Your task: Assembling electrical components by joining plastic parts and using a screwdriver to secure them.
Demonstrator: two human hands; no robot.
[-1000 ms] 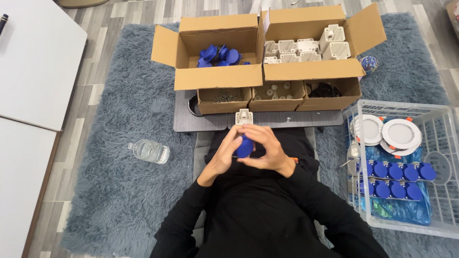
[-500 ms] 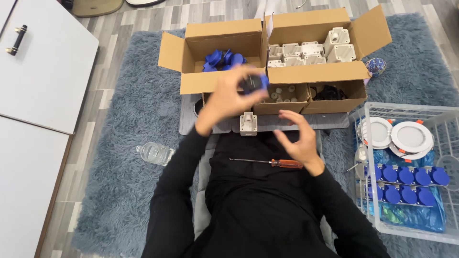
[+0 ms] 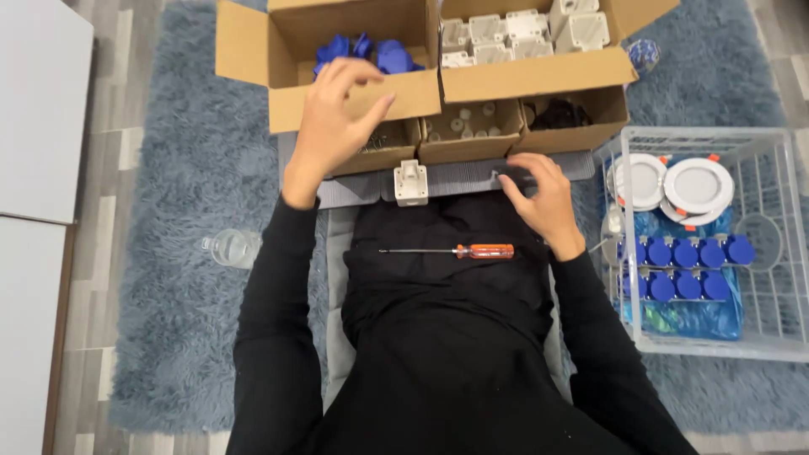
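Left hand (image 3: 337,114) hovers open and empty over the far-left cardboard box of blue plastic caps (image 3: 366,55). Right hand (image 3: 539,198), loosely open, rests on the grey ribbed mat (image 3: 459,179), holding nothing.

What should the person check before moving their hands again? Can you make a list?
1. Left hand empty: ok, its fingers are spread and hold nothing, over the front of the box of blue parts.
2. Right hand free: cannot tell; it rests on the grey mat and its fingertips are hidden.
3. Small white box within reach: ok, it sits on the mat between the hands.
4. Screwdriver handy: ok, it lies across the lap, untouched.
5. Water bottle out of the way: ok, it lies on the rug beside the left arm.
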